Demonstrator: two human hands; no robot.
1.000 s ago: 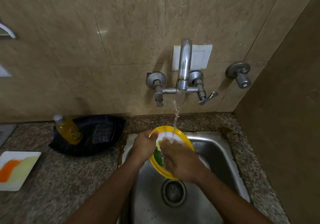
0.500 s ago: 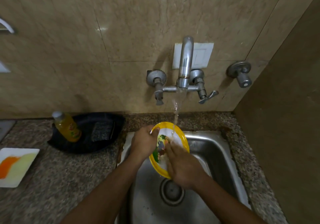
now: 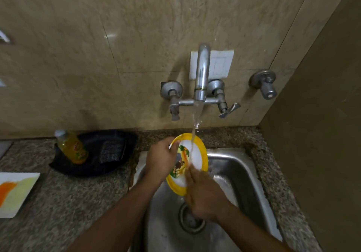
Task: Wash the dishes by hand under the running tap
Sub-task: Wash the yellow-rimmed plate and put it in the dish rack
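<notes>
A yellow-rimmed plate [image 3: 197, 152] with a white centre and a cartoon picture is held tilted over the steel sink [image 3: 240, 173]. My left hand [image 3: 161, 159] grips its left rim. The fingers of my right hand [image 3: 203, 193] lie flat on the plate's lower face, covering part of it. Water runs from the wall tap [image 3: 202, 74] and lands on the white part of the plate.
A yellow soap bottle [image 3: 72, 147] and a dark scrub pad [image 3: 111, 151] lie in a black tray [image 3: 93, 167] on the granite counter, left of the sink. A white plate smeared orange and yellow [image 3: 15, 191] sits at the far left. A side wall stands close on the right.
My right hand has slid down the plate's face toward its lower edge, uncovering the picture. The plate sits a little more upright under the stream. My left hand keeps its grip.
</notes>
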